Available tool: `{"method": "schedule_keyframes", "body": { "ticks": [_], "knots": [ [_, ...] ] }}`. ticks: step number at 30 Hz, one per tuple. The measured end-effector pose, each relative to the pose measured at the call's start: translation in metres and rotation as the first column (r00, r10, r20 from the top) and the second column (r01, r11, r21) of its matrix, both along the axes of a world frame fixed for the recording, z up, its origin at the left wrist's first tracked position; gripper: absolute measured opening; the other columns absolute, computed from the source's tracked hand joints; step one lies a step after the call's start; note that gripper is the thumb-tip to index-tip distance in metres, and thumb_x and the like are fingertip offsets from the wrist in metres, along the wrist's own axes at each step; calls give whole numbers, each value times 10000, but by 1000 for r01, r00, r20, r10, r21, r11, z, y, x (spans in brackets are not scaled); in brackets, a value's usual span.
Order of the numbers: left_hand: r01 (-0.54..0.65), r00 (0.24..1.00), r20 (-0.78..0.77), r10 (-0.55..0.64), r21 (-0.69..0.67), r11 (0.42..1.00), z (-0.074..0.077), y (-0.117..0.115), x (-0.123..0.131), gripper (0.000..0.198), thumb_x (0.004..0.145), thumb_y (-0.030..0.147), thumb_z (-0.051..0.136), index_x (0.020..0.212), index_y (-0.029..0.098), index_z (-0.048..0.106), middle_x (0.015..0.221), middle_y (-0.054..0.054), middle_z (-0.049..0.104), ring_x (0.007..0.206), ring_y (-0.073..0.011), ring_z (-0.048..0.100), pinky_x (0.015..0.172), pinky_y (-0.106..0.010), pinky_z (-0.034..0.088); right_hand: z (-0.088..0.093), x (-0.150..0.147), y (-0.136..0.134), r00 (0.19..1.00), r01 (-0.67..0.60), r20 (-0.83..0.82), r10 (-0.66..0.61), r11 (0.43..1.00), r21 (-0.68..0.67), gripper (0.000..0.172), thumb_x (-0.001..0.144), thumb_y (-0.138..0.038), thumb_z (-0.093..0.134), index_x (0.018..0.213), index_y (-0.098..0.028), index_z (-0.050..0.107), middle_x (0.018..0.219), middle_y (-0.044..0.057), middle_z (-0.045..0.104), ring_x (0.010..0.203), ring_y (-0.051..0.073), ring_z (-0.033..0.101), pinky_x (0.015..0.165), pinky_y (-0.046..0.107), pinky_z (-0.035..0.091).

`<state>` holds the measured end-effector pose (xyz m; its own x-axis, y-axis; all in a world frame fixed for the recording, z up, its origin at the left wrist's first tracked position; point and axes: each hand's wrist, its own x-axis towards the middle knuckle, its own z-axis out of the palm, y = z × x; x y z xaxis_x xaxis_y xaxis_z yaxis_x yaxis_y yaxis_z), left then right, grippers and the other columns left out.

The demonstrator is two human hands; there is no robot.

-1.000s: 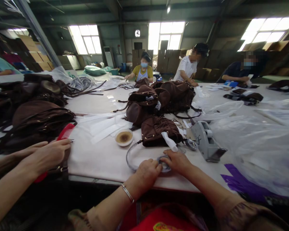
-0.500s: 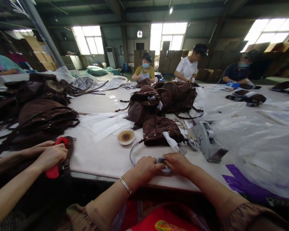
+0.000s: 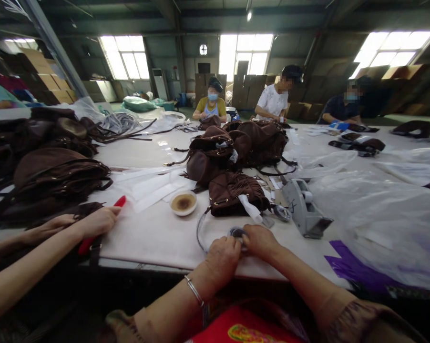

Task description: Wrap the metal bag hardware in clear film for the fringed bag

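My left hand (image 3: 222, 257) and my right hand (image 3: 261, 241) meet at the table's near edge, both closed on a small roll of clear tape (image 3: 237, 233). A clear loop of tape or plastic (image 3: 199, 232) curves from the roll toward a brown fringed bag (image 3: 232, 191) just beyond my hands. A white folded strip (image 3: 250, 209) lies against that bag. At the left, a co-worker's hand (image 3: 97, 221) grips a red comb (image 3: 101, 225) over a dark fringed bag.
A small white dish with brown residue (image 3: 183, 202) and a grey tape dispenser (image 3: 303, 209) flank the bag. Piles of brown bags (image 3: 236, 143) fill the middle and left (image 3: 54, 176). Clear plastic sheets (image 3: 386, 209) cover the right. Three people work at the far side.
The co-worker's hand has moved the red comb across the fringed bag at the left. My two hands stayed together on the tape roll, shifting slightly.
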<state>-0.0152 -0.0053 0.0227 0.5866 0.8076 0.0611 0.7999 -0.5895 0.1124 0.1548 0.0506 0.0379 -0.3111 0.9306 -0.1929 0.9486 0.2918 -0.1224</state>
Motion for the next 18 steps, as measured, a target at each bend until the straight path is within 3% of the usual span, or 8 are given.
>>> {"method": "schedule_keyframes", "body": {
  "ticks": [3, 5, 7, 10, 13, 18],
  "knots": [
    [73, 997, -38, -73, -2, 997, 13, 5, -18, 208, 973, 322, 521, 1128, 188, 555, 985, -78, 613, 883, -232, 584, 789, -377, 490, 2, 6, 10, 972, -230, -58, 229, 973, -16, 178, 926, -262, 521, 949, -174, 674, 976, 96, 728, 940, 222, 662, 778, 287, 430],
    [99, 993, -59, -99, -5, 995, 19, 8, -28, 164, 979, 291, 506, 1106, 204, 562, 973, -67, 609, 870, -221, 582, 783, -368, 488, 0, 9, 17, 922, -373, -106, 373, 928, 16, 177, 938, -266, 520, 956, -184, 677, 966, 79, 722, 943, 215, 655, 797, 288, 434],
    [99, 993, -58, -99, -8, 995, 17, 9, -31, 131, 973, 216, 488, 1069, 205, 576, 966, -65, 609, 863, -215, 581, 768, -354, 490, -7, 11, 21, 890, -418, -164, 425, 905, 74, 204, 955, -261, 499, 1003, -182, 681, 966, 81, 717, 946, 214, 651, 829, 302, 446],
    [34, 999, -12, -34, 18, 999, 4, 8, -24, 143, 938, 145, 491, 1037, 180, 588, 955, -81, 616, 862, -226, 578, 759, -362, 496, -21, 13, 20, 913, -221, -317, 257, 964, 146, 256, 968, -305, 496, 1107, -182, 673, 1061, 98, 716, 1011, 224, 644, 912, 334, 462],
    [-15, 1000, 23, 14, 42, 999, -8, 4, -17, 152, 924, 134, 489, 1031, 168, 592, 955, -94, 622, 864, -242, 570, 756, -385, 498, -33, 19, 9, 873, -4, -479, 92, 983, 181, 307, 967, -341, 493, 1149, -161, 662, 1069, 115, 721, 999, 245, 656, 915, 361, 492],
    [-25, 996, 85, 22, 38, 999, -7, 2, -14, 135, 945, 172, 476, 993, 179, 601, 945, -101, 632, 869, -238, 568, 751, -379, 491, -37, 33, -21, 807, 32, -572, 145, 957, 288, 282, 982, -330, 448, 1082, -184, 667, 1040, 116, 702, 975, 243, 651, 911, 368, 510]
  ]
}}
